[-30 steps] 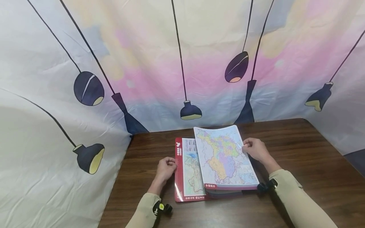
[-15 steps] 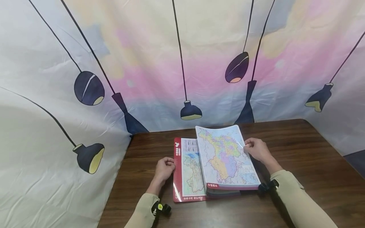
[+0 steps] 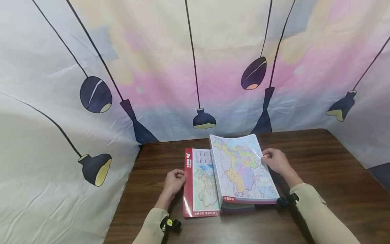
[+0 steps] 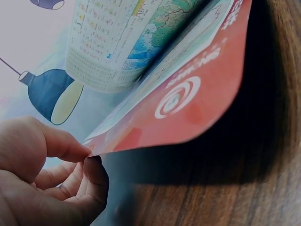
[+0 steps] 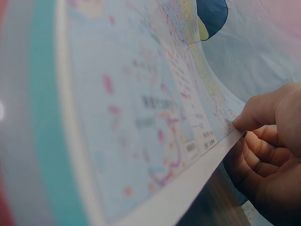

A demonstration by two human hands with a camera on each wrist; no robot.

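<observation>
At the far left, a pale backdrop cloth [image 3: 61, 142] printed with dark hanging lamps is hung behind and beside a dark wooden table [image 3: 320, 176]. On the table an atlas [image 3: 213, 179] is laid open, between the two hands.

The left hand [image 3: 174, 181] is seen at the atlas's left edge. In the left wrist view, the red cover [image 4: 197, 103] is pinched at its edge between the thumb [image 4: 56, 141] above and the curled fingers [image 4: 89, 179] below, and that edge is raised clear of the wood, with a shadow cast beneath it. Just right of those fingers, on the inside of the cover, a smaller map and a table of small print are shown.

Further right, a thick block of pages [image 3: 242, 169] is held up off the table, its top face covered by a coloured map. The outer edge of this block is gripped by the right hand [image 3: 274, 160]: in the right wrist view the thumb [image 5: 263, 110] is pressed on the printed top of the map page [image 5: 155, 117], and the other fingers [image 5: 263, 155] are curled under the page edge. Beige sleeves [image 3: 320, 217] are worn on both arms, with a small dark camera strapped at each wrist.
</observation>
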